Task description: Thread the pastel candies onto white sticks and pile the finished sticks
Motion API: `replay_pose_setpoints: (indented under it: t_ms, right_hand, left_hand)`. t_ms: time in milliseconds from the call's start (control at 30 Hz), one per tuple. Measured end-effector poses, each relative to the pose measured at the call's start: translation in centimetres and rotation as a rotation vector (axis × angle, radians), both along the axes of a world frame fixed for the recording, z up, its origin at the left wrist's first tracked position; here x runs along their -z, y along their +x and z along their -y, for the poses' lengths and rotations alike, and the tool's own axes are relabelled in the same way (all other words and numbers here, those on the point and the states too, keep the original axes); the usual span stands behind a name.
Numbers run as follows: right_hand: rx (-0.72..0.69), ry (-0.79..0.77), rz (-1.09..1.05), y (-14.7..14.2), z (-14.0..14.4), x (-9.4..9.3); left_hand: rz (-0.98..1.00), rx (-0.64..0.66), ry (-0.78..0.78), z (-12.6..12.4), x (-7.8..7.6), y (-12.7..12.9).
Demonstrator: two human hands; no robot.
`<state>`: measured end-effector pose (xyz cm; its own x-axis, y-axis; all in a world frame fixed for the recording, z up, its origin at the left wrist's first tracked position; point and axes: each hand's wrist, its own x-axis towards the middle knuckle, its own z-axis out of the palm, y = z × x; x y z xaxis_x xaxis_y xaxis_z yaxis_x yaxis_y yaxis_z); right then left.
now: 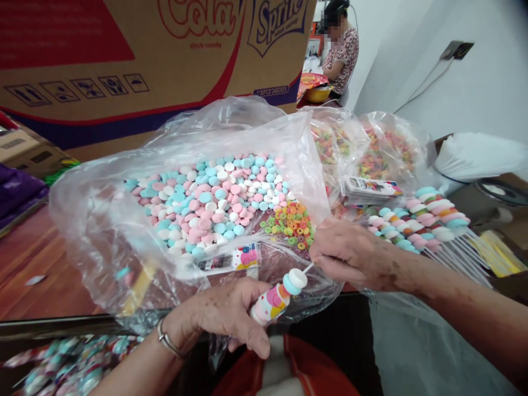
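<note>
My left hand (231, 313) is wrapped around a candy skewer (295, 281), low in front of the table edge. A printed label (270, 304) covers the skewer's lower part. A white and a blue candy disc top it, and its thin white stick sticks out toward my right hand (344, 250). That hand is closed over the near edge of the ring candies (295, 220); its fingertips are hidden. Whether the stick touches it I cannot tell. Beyond lie pink, blue and white candy discs (206, 203) in a clear plastic bag (94, 220).
Finished-looking candy skewers (437, 212) lie at right beside a label stack (371, 187). Bags of ring candies (388, 146) stand behind. A large cardboard box (144, 60) blocks the back left. Wrapped candies (78, 363) fill the lower left. Another person (344, 60) sits farther back.
</note>
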<state>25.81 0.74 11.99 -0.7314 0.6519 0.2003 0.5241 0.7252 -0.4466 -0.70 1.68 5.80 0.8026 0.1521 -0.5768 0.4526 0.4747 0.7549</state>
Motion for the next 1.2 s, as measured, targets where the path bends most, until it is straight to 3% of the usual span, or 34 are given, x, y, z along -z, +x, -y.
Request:
replay_pose_setpoints:
  t_ms: [367, 533, 733, 833, 1033, 1200]
  right_hand:
    - [0.035, -0.118, -0.033, -1.1, 1.0, 1.8]
    - [0.074, -0.123, -0.062, -0.2, 0.3, 1.6]
    - [-0.009, -0.070, -0.070, -0.1, -0.1, 1.0]
    - [-0.041, -0.014, -0.033, -0.3, -0.2, 0.6]
    - [0.009, -0.039, 0.043, -0.3, 0.4, -0.1]
    - [0.096, -0.118, 0.027, -1.0, 1.0, 0.2]
  left_hand:
    - [-0.049, -0.168, 0.139, 0.9, -0.3, 1.7]
    - [-0.096, -0.136, 0.090, 0.9, -0.7, 1.6]
    - [-0.050, 0.020, -0.150, 0.6, 0.7, 1.2]
    - [-0.014, 0.034, -0.172, 0.5, 1.0, 1.0]
    - [-0.038, -0.111, 0.105, 0.2, -0.1, 0.7]
    - [-0.044, -0.104, 0.302, 0.5, -0.9, 1.0]
